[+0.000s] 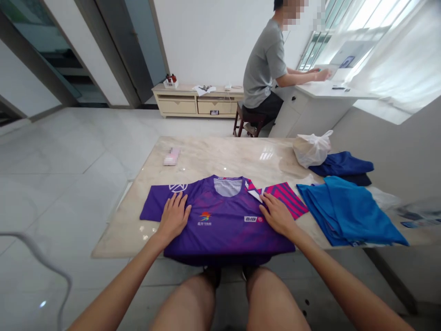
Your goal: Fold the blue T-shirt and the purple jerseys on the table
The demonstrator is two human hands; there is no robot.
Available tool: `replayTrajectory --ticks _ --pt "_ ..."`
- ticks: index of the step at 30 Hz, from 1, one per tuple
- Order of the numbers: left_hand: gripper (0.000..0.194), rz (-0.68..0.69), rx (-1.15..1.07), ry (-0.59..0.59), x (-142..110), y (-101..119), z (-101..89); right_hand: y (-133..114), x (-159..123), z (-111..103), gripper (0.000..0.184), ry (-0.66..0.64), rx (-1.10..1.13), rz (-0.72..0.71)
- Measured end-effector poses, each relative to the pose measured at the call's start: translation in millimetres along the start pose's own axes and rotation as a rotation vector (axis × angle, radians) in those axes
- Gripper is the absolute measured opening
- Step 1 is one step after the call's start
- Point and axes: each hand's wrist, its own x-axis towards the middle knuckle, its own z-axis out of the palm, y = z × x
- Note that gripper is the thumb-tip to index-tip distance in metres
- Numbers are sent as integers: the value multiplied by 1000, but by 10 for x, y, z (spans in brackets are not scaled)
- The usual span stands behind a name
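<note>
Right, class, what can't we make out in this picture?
Back of purple shirt: head view, hidden by its front.
Purple shirt under left hand and right hand: head view, covered by them.
Contents of plastic bag: head view, hidden by white plastic.
Print on pink item: head view, pixelated.
Transparent item at far right: head view, blurred.

A pale, glossy table [210, 151] stands below the left hand [175, 215] and right hand [277, 215]; shiny light floor [93, 156] spreads left of them. Well beyond the hands, a low cream cabinet [177, 107] lines a white wall [206, 41] — a dark door [124, 41] farther left. Ahead of the right hand: a brown stool [252, 116], a white desk [308, 112] — and, farther right, a barred window [315, 48] and sheer curtain [403, 69], bright with daylight.
</note>
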Motion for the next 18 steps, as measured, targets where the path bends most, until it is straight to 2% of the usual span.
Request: replayTrajectory --ticks 2,4,7,9,11,13,15,18 --pt "67 -14 37 34 248 -129 122 -31 123 198 61 21 -35 57" --pt "68 -53 57 47 543 -235 172 57 358 252 62 64 -70 145" --pt "70 -141 46 34 920 -291 105 353 785 98 58 90 -95 173" --pt "69 -151 33 52 990 -286 30 584 966 -28 57 89 -125 229" --pt "67 -130 25 81 856 -290 -25 790 984 -99 61 45 -158 346" --pt "66 -124 18 94 556 -323 -51 943 853 -120 65 -30 -174 414" --pt "66 -148 11 102 189 -383 -59 1032 651 -127 66 -71 -167 416" --pt "66 -190 -2 115 -267 -472 -74 1059 385 -161 66 -41 -129 485"
